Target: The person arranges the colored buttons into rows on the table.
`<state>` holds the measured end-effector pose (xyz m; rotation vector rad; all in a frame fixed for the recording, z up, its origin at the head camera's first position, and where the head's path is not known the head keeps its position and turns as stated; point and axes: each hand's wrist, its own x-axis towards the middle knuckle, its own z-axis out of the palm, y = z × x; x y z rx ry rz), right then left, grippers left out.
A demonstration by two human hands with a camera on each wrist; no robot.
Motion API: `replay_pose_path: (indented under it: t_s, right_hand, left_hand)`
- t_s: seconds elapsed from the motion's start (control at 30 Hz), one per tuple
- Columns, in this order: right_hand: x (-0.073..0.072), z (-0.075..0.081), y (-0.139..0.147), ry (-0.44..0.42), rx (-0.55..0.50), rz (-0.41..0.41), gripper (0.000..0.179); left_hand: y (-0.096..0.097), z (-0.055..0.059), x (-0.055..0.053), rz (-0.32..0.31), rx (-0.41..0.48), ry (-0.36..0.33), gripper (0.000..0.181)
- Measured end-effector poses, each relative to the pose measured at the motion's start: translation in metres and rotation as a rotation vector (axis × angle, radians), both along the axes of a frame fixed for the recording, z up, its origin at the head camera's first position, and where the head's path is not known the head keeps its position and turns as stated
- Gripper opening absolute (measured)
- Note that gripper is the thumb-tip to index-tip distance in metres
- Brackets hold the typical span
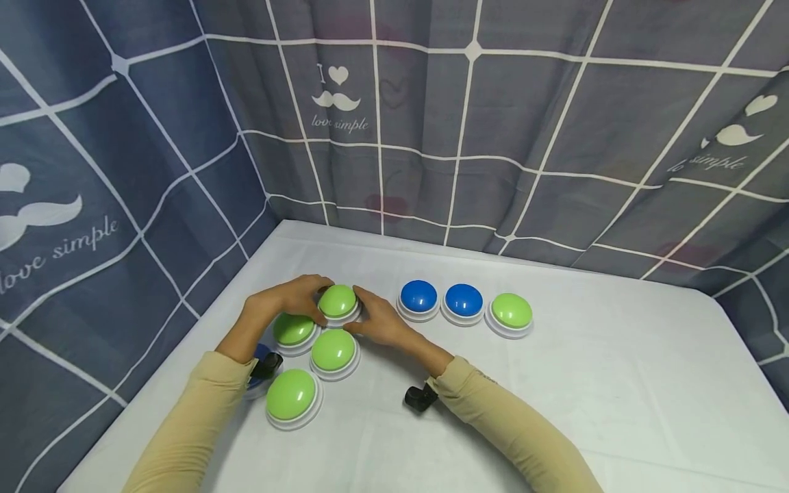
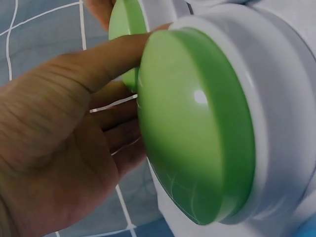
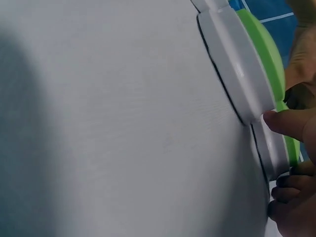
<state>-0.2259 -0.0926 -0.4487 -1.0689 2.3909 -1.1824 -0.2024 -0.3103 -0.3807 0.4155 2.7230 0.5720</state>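
Note:
A green dome push button with a white round base stands at the back of the left cluster. My left hand holds it from the left, and my right hand grips its right side between thumb and fingers. Just in front sit two more green buttons, a left one under my left hand and a right one near my right thumb. The left wrist view has a green button large beside my left hand. In the right wrist view, my right fingers lie along the held button's base.
Nearer on the white table stands another green button. A blue button is partly hidden by my left wrist. To the right, two blue buttons and a green button form a row. Checked curtains hang behind.

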Motion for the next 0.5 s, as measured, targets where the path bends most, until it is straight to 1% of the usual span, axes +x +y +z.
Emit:
replay_pose_path:
  t_s: [0.07, 0.17, 0.4, 0.5]
  right_hand:
    - [-0.0003, -0.0029, -0.0013, 0.014, -0.014, 0.005, 0.081]
    - [-0.0010, -0.0062, -0.0022, 0.047, -0.026, 0.000, 0.077]
    - [-0.0012, -0.0067, -0.0022, 0.076, -0.058, -0.021, 0.073]
    - [-0.0004, -0.0077, -0.0017, 0.096, -0.060, -0.033, 0.073]
  left_hand:
    - [0.0005, 0.0000, 0.0000, -0.014, 0.007, 0.008, 0.069]
    - [0.0004, 0.0002, 0.0006, -0.017, 0.022, 0.019, 0.068]
    - [-0.0019, -0.0035, 0.0008, -0.045, 0.058, 0.087, 0.069]
    - [-0.0016, -0.0038, 0.0011, -0.043, 0.069, 0.114, 0.069]
